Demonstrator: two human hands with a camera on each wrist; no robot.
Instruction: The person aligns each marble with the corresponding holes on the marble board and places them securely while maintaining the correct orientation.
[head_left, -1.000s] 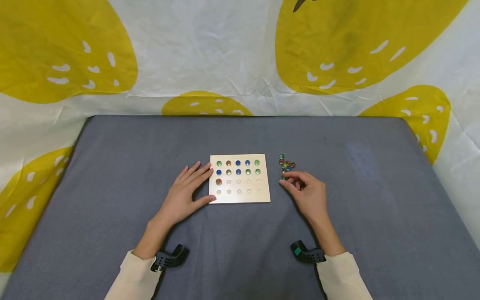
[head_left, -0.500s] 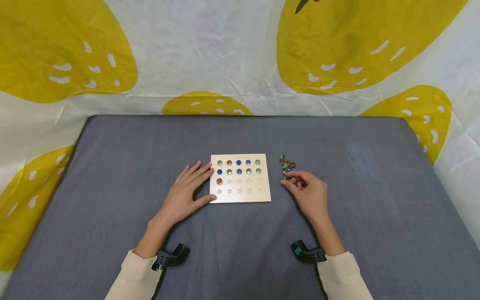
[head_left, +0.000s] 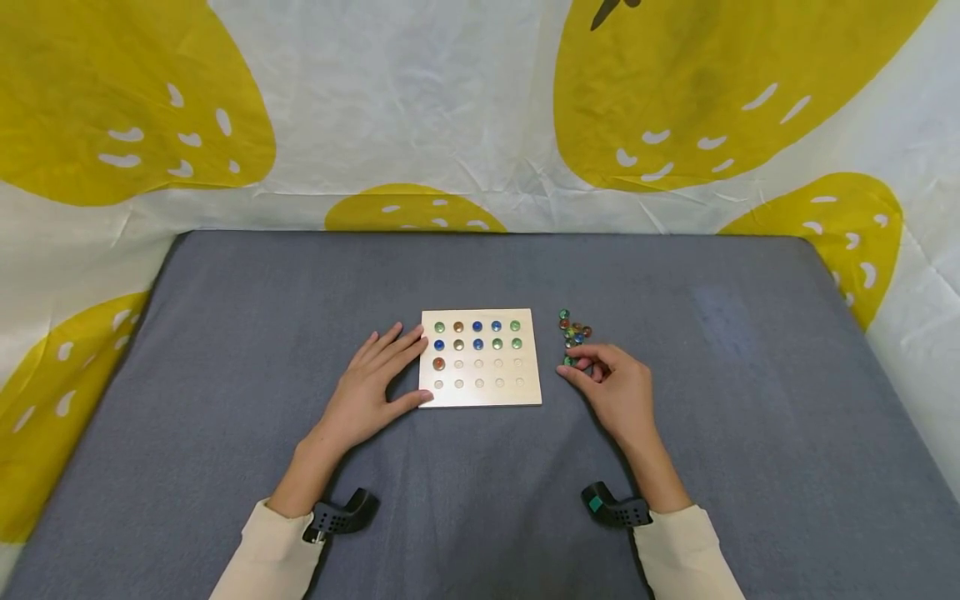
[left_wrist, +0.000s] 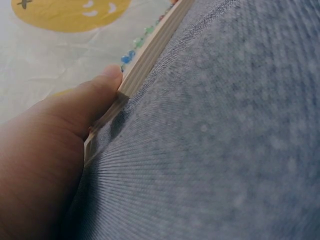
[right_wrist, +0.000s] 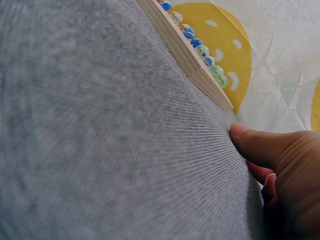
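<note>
A pale wooden board [head_left: 480,396] with rows of round hollows lies on the grey cloth. Glass marbles fill its two far rows, and one orange-red marble [head_left: 438,364] sits at the left of the third row. My left hand [head_left: 367,400] spreads along the board's left side, with fingertips and thumb resting on that edge. To the right of the board, my right hand [head_left: 615,383] pinches a green marble [head_left: 568,361] between thumb and index finger, low by the cloth. The right wrist view shows the thumb [right_wrist: 255,142], but the marble is hidden there.
A small cluster of loose marbles [head_left: 576,330] lies just beyond my right fingertips. Grey cloth [head_left: 480,500] covers the table. A white curtain with yellow shapes [head_left: 412,100] hangs behind the far edge.
My right thumb and index finger have shifted very slightly around the green marble, showing more of it. The left hand and the board stay put.
</note>
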